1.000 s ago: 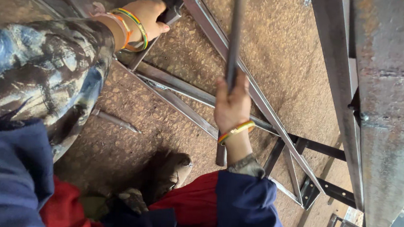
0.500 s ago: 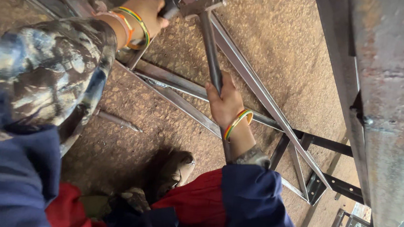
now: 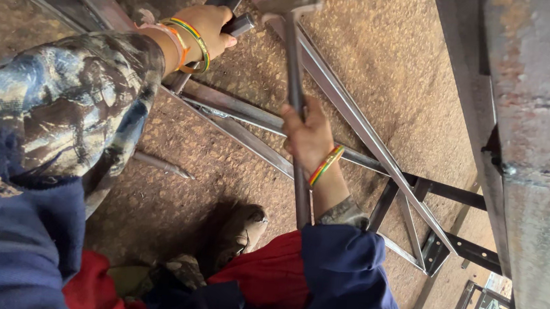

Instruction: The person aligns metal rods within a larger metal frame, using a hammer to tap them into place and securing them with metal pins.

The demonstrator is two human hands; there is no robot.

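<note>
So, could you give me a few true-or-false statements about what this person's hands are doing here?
1. The right hand grips a hammer by its metal handle. True.
2. The left hand is empty. False: it is closed around a dark rod-like tool.
3. The steel frame lies on a rough brown floor. True.
4. Both wrists are bare. False: each wears coloured bangles.
5. The hammer's head is near the person's boot. False: it is up near the left hand, away from the boot.
</note>
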